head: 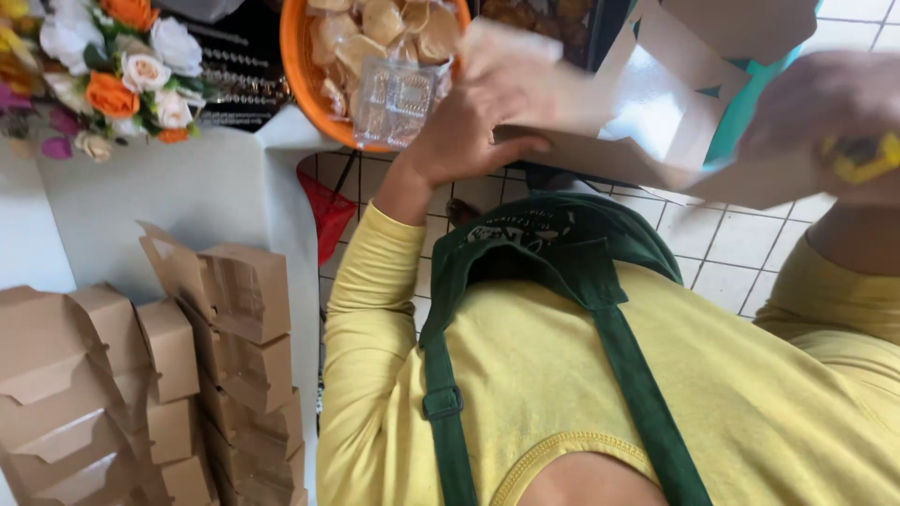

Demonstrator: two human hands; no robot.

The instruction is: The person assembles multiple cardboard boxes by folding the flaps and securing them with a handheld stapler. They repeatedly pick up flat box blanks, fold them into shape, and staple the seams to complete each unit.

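Observation:
An unfolded cardboard box [656, 103], white inside and teal outside, is held in front of my waist over the tiled floor. My left hand [469, 131], on a yellow-sleeved arm, grips the box's left edge with the fingers curled under a flap. My right hand [825, 103] is blurred and grips the box's right side; something yellow [867, 157] sits at that hand. My yellow shirt and green apron [562, 253] fill the lower half of the view.
An orange basket [298, 66] of pastries and clear plastic packs [396, 98] sits just beyond my left hand. Several brown folded boxes [234, 347] are stacked on a white table [206, 187] at the left. A flower bouquet [103, 66] stands at the top left.

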